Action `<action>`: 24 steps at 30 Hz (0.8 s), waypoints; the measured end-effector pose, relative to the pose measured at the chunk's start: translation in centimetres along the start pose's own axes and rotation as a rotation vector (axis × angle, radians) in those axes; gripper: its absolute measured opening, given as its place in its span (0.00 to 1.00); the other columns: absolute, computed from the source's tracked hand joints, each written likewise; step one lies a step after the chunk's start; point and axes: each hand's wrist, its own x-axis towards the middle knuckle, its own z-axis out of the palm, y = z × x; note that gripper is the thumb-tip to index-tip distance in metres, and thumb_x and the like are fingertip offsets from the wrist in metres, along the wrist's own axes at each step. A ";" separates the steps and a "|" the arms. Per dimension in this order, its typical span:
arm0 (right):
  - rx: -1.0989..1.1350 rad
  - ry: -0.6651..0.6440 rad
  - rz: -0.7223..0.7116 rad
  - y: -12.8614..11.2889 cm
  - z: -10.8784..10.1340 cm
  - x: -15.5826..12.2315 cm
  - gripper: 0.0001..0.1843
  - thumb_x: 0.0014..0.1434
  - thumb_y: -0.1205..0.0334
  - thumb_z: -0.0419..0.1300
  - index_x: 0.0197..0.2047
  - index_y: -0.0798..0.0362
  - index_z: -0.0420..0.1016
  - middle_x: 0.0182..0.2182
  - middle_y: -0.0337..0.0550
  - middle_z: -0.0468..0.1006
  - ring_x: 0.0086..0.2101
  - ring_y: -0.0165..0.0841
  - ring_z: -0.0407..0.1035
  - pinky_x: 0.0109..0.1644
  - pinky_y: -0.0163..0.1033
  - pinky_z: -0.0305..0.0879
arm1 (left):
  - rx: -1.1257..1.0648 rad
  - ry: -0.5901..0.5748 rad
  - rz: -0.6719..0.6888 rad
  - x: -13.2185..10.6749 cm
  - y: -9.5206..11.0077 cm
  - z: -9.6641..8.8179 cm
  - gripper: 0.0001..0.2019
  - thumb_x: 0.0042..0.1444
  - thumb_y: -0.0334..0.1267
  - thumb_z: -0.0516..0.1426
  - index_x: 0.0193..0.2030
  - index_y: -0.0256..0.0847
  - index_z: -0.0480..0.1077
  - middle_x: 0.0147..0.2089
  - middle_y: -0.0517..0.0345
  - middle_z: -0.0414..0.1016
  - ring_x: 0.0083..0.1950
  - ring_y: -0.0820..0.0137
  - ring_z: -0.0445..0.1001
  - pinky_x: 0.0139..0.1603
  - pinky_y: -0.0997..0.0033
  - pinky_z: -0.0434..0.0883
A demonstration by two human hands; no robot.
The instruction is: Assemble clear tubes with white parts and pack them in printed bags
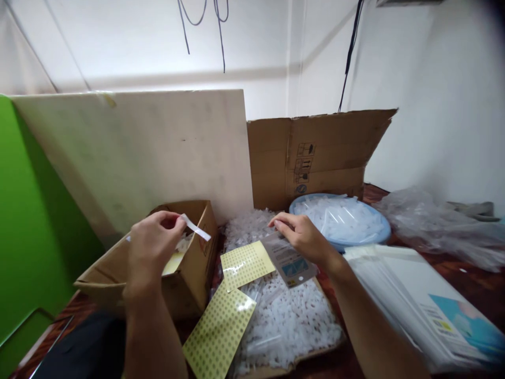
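Pinched between the thumb and fingers of my left hand [153,239] is a flat, whitish strip [197,229], held over the right side of an open cardboard box [199,263]. My right hand [295,234] has its fingers closed at the upper edge of a clear plastic bag [290,266] with print on it; the exact grip is partly hidden. Below it, two yellow sheets of small round stickers, an upper sheet [246,266] and a lower sheet [221,334], overlap on a heap of small translucent white pieces [284,326].
A blue basin [384,234] full of white strips stands behind my right hand. To the right lies a stack of printed plastic bags [410,295], with crumpled clear plastic [437,223] beyond. Cardboard [331,152] and a white board [158,147] stand at the back.
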 end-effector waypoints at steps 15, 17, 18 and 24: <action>-0.075 0.029 0.025 0.3 1.1 0.1 0.14 0.70 0.62 0.53 0.40 0.50 0.81 0.37 0.44 0.85 0.39 0.40 0.77 0.44 0.42 0.66 | 0.216 0.022 -0.013 -0.5 -2.4 -1.7 0.13 0.63 0.40 0.56 0.47 0.42 0.81 0.44 0.46 0.84 0.35 0.58 0.78 0.33 0.62 0.68; -0.088 0.143 0.084 0.6 1.3 0.3 0.15 0.70 0.60 0.53 0.40 0.51 0.81 0.37 0.46 0.84 0.39 0.41 0.77 0.43 0.43 0.66 | -0.053 -0.101 0.105 -1.4 0.7 -0.4 0.13 0.64 0.45 0.57 0.43 0.42 0.80 0.41 0.50 0.84 0.39 0.59 0.80 0.39 0.63 0.73; -0.082 0.215 0.117 0.7 1.4 0.4 0.15 0.70 0.58 0.53 0.41 0.51 0.81 0.37 0.47 0.84 0.39 0.42 0.77 0.43 0.43 0.66 | -0.193 -0.237 0.174 -2.1 2.3 0.4 0.14 0.66 0.48 0.57 0.42 0.43 0.80 0.40 0.52 0.84 0.39 0.60 0.81 0.40 0.64 0.74; 0.173 0.444 0.195 0.3 1.9 0.3 0.25 0.71 0.43 0.54 0.55 0.54 0.78 0.49 0.55 0.83 0.46 0.47 0.77 0.51 0.49 0.70 | -0.485 -0.624 0.536 -6.1 8.8 5.9 0.25 0.64 0.48 0.62 0.66 0.44 0.70 0.65 0.44 0.75 0.62 0.52 0.75 0.61 0.52 0.72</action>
